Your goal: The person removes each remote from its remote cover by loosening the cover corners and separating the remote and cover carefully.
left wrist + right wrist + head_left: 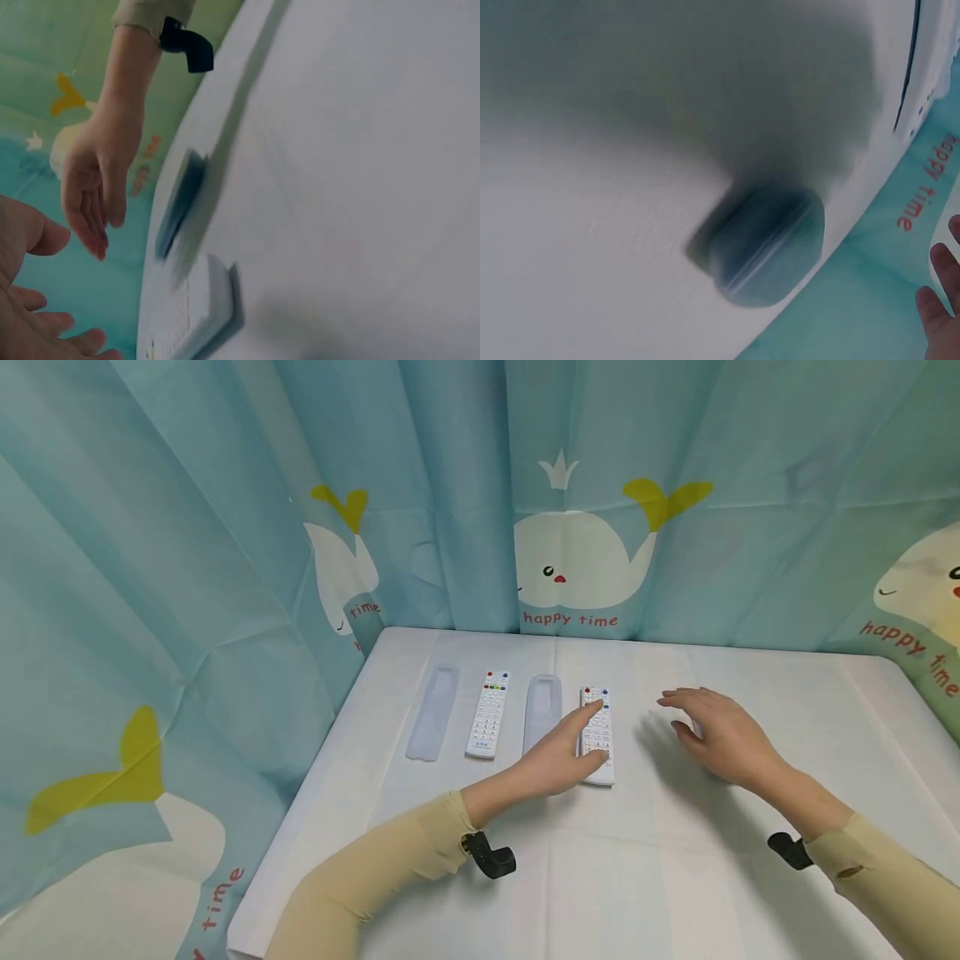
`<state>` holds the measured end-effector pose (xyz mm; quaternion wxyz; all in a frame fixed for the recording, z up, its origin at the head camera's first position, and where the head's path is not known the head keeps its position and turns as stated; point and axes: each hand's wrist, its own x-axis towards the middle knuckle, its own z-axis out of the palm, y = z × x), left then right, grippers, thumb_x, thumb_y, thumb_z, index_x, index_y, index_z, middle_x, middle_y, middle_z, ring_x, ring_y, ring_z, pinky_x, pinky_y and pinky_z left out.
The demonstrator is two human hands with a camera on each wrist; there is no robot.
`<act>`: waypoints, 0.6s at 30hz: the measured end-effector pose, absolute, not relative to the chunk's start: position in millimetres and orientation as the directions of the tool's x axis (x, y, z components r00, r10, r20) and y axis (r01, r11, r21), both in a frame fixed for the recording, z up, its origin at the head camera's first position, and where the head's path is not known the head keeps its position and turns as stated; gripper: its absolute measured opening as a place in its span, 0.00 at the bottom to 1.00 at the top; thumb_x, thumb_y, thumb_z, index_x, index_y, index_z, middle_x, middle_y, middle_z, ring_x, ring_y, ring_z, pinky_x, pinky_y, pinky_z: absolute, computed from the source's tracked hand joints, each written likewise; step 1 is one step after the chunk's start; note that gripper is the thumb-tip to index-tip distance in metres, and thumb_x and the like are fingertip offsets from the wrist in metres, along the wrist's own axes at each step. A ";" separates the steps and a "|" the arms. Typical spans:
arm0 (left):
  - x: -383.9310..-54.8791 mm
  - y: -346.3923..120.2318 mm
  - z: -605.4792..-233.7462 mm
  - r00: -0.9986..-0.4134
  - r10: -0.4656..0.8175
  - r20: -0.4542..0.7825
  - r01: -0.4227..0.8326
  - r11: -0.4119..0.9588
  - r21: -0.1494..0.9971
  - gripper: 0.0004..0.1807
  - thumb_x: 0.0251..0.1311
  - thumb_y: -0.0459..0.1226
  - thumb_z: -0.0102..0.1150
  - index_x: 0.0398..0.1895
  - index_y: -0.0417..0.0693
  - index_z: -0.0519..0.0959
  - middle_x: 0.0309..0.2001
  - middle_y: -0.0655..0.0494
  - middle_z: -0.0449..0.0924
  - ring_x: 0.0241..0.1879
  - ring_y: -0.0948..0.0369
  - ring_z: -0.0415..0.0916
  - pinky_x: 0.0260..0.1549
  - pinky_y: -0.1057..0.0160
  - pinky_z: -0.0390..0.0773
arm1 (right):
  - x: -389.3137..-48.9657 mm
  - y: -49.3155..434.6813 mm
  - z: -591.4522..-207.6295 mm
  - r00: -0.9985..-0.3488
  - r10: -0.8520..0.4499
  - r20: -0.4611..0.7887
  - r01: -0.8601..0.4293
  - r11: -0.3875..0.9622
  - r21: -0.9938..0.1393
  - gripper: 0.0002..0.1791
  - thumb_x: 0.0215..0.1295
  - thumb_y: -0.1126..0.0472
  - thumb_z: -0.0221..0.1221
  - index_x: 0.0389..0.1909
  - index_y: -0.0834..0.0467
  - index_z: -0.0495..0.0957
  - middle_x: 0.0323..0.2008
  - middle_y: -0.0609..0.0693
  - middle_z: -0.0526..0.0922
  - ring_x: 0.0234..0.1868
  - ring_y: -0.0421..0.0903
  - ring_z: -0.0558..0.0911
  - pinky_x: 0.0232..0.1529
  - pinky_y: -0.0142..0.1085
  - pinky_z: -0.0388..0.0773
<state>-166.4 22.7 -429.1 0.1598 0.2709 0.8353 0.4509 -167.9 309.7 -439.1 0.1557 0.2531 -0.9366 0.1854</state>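
Left hand [557,766], thumb and fingers spread wide, hovers over one white remote [596,730] on the desk [600,893], while the right hand [723,737], its fingers loosely extended, hangs above a bluish object [776,247], and a second white remote [487,714] lies between two translucent sleeves [432,714] [542,708] farther left.

Pale blue whale-print curtain [457,468], white round-cornered table [840,718]

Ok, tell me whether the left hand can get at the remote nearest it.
Probably yes: the left hand hovers over that remote, open and holding nothing, and nothing visible stands between them. The right hand is off to the remote's other side and doesn't seem to block the way.
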 end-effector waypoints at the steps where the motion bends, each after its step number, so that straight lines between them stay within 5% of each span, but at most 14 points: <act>1: -164.8 26.3 -428.5 -0.799 0.601 -0.027 0.299 0.436 0.849 0.40 0.72 0.42 0.56 0.83 0.55 0.51 0.80 0.57 0.53 0.77 0.62 0.52 0.72 0.58 0.58 | -167.5 312.2 -438.5 -0.828 -0.406 0.387 -0.525 0.804 -0.279 0.23 0.59 0.74 0.67 0.57 0.61 0.80 0.57 0.58 0.82 0.59 0.60 0.79 0.59 0.57 0.72; 6: -155.6 46.7 -426.5 -0.782 0.619 -0.072 0.221 0.383 0.897 0.39 0.72 0.42 0.57 0.82 0.56 0.53 0.79 0.62 0.56 0.74 0.62 0.60 0.67 0.60 0.67 | -163.4 323.9 -435.4 -0.855 -0.354 0.378 -0.484 0.807 -0.339 0.23 0.61 0.74 0.66 0.59 0.62 0.79 0.57 0.59 0.82 0.58 0.61 0.78 0.57 0.57 0.72; 18: -139.8 88.1 -430.3 -0.743 0.653 -0.145 0.105 0.327 0.939 0.37 0.71 0.42 0.59 0.81 0.57 0.58 0.76 0.70 0.58 0.71 0.66 0.63 0.62 0.66 0.70 | -160.4 348.2 -431.4 -0.956 -0.238 0.174 -0.292 0.839 -0.458 0.24 0.73 0.61 0.61 0.66 0.64 0.73 0.62 0.69 0.75 0.56 0.67 0.76 0.49 0.64 0.73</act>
